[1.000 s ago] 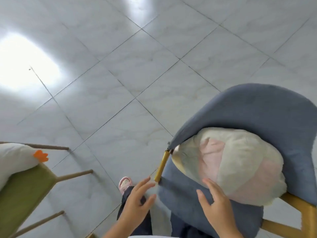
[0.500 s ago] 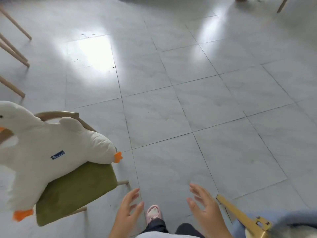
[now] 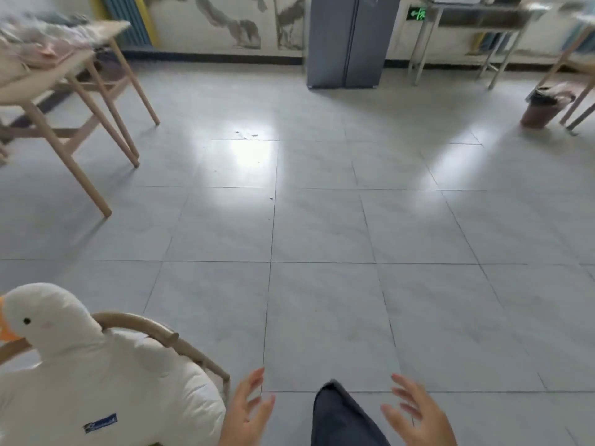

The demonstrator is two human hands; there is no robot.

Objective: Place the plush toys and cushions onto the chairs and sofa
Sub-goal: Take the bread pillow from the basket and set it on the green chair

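The person stands on a grey tiled floor (image 3: 322,226), and both hands are held out low in front of the body. The left hand (image 3: 248,410) has its fingers spread and relaxed, and it holds nothing. It is just beside the white goose plush toy (image 3: 96,381), but I cannot tell if it touches it. The right hand (image 3: 418,416) is also spread with loose fingers and is empty. The two hands are well apart, and between them a dark trouser leg (image 3: 341,416) is seen.

The goose plush toy lies on a chair with a curved wooden backrest (image 3: 154,329) at the near left corner of the floor. Its head with the orange beak (image 3: 4,326) leans over the backrest, and a small blue label (image 3: 100,423) is on its body.

At the far left of the floor stands a light wooden table (image 3: 77,101), and on its tabletop there is a blurred pile of soft things (image 3: 42,37); what they are I cannot tell. At the far wall stands a grey cabinet (image 3: 347,40), and beside it a metal table (image 3: 467,24). A brown bin (image 3: 541,107) is near the far right corner.
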